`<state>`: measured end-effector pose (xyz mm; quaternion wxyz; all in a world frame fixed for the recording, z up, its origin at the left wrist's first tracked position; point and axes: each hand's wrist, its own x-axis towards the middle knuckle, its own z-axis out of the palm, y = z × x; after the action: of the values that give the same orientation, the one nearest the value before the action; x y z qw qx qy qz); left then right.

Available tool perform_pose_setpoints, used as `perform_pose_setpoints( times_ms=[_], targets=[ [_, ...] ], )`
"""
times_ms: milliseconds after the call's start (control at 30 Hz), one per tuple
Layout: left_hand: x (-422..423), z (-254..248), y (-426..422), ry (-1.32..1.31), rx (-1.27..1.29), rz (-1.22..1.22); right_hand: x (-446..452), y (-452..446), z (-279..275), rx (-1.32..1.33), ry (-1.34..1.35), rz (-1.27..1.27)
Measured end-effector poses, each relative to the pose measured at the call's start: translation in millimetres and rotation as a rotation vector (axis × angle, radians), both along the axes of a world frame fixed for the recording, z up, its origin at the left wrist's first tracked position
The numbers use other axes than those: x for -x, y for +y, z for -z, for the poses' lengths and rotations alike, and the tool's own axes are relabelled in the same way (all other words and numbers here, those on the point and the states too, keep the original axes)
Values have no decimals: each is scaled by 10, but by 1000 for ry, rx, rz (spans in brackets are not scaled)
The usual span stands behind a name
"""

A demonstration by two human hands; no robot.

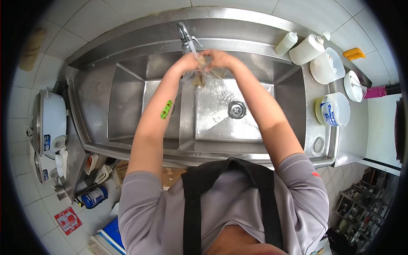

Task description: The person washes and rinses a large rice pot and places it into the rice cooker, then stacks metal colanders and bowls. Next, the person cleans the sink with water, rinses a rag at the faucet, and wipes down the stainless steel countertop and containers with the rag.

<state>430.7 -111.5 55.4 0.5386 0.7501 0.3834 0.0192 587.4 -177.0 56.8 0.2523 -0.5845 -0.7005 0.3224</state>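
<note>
Water runs from the chrome faucet (184,32) onto both hands above the divider of the steel double sink (140,127). My left hand (188,63) is closed on a wet, ragged, brownish thing (198,80). From the other side, my right hand (219,59) curls its fingers around the upper part of the same thing. Splashing water blurs it, so I cannot tell what it is. Its lower end hangs below the hands, and spray spreads over the right basin toward the drain (236,110).
On the right ledge stand a squeeze bottle (286,43), a pump bottle (307,49), a white container (327,66), a white bowl (353,86) and a tub with blue lettering (333,109). A yellow-orange object (354,54) is farther right. A large white appliance (52,123) stands left.
</note>
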Motion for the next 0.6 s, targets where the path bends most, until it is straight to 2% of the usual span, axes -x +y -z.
perform_pose_setpoints(
  times_ms=[33,67,100,133,167,233,267,300,333,367,400,433,467,500,533,600],
  targets=[
    [11,-104,1,11,-53,40,137,-59,18,151,173,-32],
    [66,-214,-41,-202,210,-31,231,-81,152,146,174,-33],
    [122,-303,-55,-203,204,-32,312,-78,364,194,399,99],
    [195,-349,-39,-340,289,-159,370,-71,413,242,626,229],
    [281,-385,-20,-472,374,-288,366,-23,440,241,632,225],
    [488,-338,18,-507,371,-352,353,19,470,92,915,187],
    [564,-249,30,-381,284,-367,342,27,358,94,998,154],
    [620,-154,35,-254,200,-378,341,40,246,97,1001,156],
    [580,-179,-94,-236,210,-272,327,72,138,55,866,107],
    [507,-80,-229,-317,142,-292,321,94,58,15,731,59],
    [403,-7,-317,-380,209,-291,336,107,-14,-196,402,39],
    [324,4,-391,-445,276,-290,381,98,-74,-193,399,38],
    [287,110,-329,-449,278,-290,433,84,-121,-20,631,-19],
    [220,206,-228,-537,403,-242,470,83,-182,154,858,-77],
    [173,202,-195,-621,530,-191,477,96,-199,153,854,-75],
    [132,221,-181,-647,561,-101,460,96,-220,273,1198,-62]
  ],
)
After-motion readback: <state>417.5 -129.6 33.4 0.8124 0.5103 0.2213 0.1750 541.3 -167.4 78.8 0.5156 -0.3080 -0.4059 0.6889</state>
